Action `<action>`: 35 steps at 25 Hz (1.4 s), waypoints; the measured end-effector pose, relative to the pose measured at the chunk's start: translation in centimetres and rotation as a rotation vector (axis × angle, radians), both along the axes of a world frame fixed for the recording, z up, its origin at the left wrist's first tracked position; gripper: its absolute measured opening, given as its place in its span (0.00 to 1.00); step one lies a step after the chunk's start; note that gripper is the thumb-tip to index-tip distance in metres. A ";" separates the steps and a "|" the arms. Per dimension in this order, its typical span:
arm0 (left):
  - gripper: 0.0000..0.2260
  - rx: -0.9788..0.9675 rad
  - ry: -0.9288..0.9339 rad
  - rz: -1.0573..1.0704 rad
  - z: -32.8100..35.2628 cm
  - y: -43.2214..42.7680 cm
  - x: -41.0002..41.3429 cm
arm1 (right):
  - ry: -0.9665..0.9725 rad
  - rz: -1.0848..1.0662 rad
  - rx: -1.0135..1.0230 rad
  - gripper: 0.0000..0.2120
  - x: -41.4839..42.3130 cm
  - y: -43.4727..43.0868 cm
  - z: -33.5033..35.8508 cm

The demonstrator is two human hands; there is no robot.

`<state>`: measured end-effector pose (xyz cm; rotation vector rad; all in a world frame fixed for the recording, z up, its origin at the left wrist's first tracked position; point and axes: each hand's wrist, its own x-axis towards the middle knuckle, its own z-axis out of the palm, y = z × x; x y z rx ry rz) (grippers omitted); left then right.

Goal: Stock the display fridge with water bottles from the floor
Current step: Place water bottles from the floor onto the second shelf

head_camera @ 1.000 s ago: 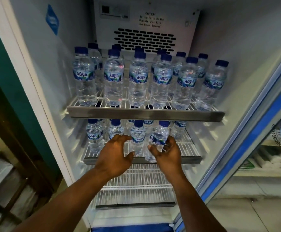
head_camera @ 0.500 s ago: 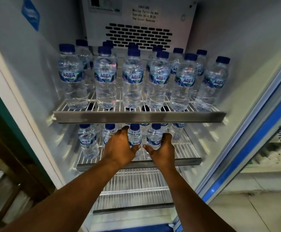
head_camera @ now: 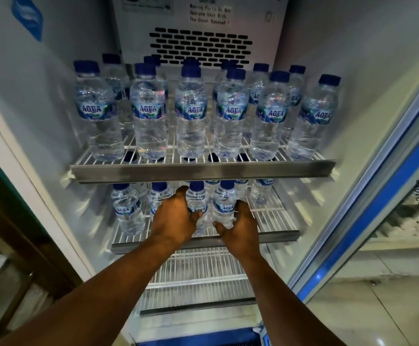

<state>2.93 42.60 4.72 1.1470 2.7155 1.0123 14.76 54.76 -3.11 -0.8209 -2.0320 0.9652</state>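
Clear glossy plastic bottles (head_camera: 190,121) stood on white wire shelves (head_camera: 273,218) edged in brushed metal.

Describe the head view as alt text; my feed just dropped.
Two hands reach into an open fridge, at the middle shelf: the left hand grips one bottle, the right hand grips the neighbouring bottle. The top shelf holds rows of upright water bottles.

Upper bottles (head_camera: 191,116) on top shelf (head_camera: 203,170), lower bottles (head_camera: 126,213) on middle shelf (head_camera: 273,217), door (head_camera: 368,221) right
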 end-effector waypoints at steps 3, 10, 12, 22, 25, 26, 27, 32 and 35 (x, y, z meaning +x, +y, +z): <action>0.31 -0.001 -0.005 -0.002 0.0 0.0 0.1 | -0.050 -0.012 0.007 0.32 -0.1 0.3 -0.5; 0.32 0.014 0.023 0.005 -0.1 -0.7 1.1 | -0.102 -0.048 0.016 0.30 -0.4 0.5 -1.0; 0.34 0.034 0.036 0.007 -0.4 -1.1 1.1 | -0.105 -0.068 0.027 0.32 -0.3 0.1 -0.9; 0.15 0.162 0.060 -0.028 -8.9 -12.4 0.0 | -0.071 0.082 0.339 0.08 1.8 -11.8 -8.5; 0.12 0.051 -0.062 0.110 -15.0 -20.7 -0.7 | -0.336 0.340 0.173 0.08 0.5 -18.3 -14.4; 0.11 0.023 -0.122 0.164 -16.9 -23.8 -0.8 | -0.442 0.415 0.106 0.08 0.0 -20.7 -16.4; 0.12 -0.017 -0.188 0.224 -18.9 -27.1 -1.0 | -0.545 0.484 0.048 0.07 -0.5 -23.2 -18.4; 0.13 -0.284 -0.377 0.448 -30.1 -44.3 -1.2 | -0.875 0.690 -0.184 0.07 -1.8 -37.5 -28.7; 0.12 -0.439 -0.478 0.561 -39.5 -55.6 -0.2 | -1.018 0.747 -0.285 0.08 -2.2 -47.6 -36.9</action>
